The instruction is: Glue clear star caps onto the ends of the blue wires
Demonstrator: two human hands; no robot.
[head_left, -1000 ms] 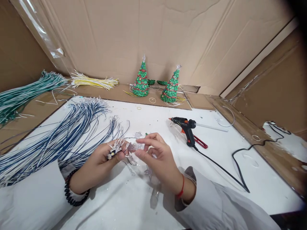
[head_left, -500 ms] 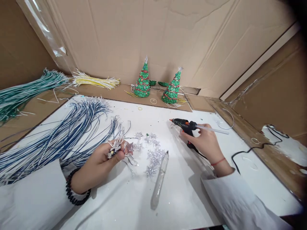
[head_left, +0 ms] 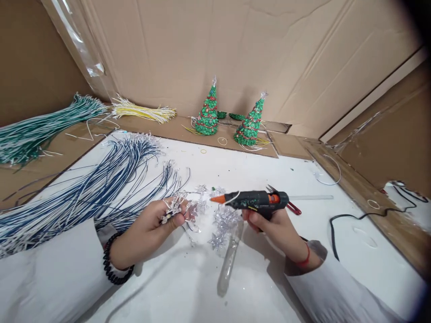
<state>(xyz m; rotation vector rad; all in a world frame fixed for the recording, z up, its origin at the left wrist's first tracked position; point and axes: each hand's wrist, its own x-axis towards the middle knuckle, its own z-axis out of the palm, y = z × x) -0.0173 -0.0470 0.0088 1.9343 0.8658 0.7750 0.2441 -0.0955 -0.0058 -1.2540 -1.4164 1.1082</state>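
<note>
My left hand (head_left: 148,231) is closed around a bunch of small clear-tipped LED lights (head_left: 173,207). A clear plastic star (head_left: 192,210) shows at its fingertips, and a few thin wires hang below. My right hand (head_left: 278,231) grips a black hot glue gun (head_left: 252,200) by its handle. Its orange nozzle points left, a short gap from the star; a glue stick (head_left: 311,197) sticks out the back. Beneath the nozzle, a pile of clear stars (head_left: 220,224) lies on the white board (head_left: 188,291). A clear tube-like tool (head_left: 227,267), its dark tip now hidden, lies beside them.
Blue-and-white wires (head_left: 84,193) cover the board's left side. Green wires (head_left: 50,125) and yellow wires (head_left: 143,111) lie behind. Two small green Christmas trees (head_left: 207,114) stand against the cardboard wall (head_left: 168,49). A red-handled tool (head_left: 294,207) lies behind the gun; a black cord (head_left: 357,211) runs right.
My right hand has lifted the glue gun off the board and brought it left and nearer, nozzle toward my left hand. The red-handled tool now shows. The view has shifted slightly.
</note>
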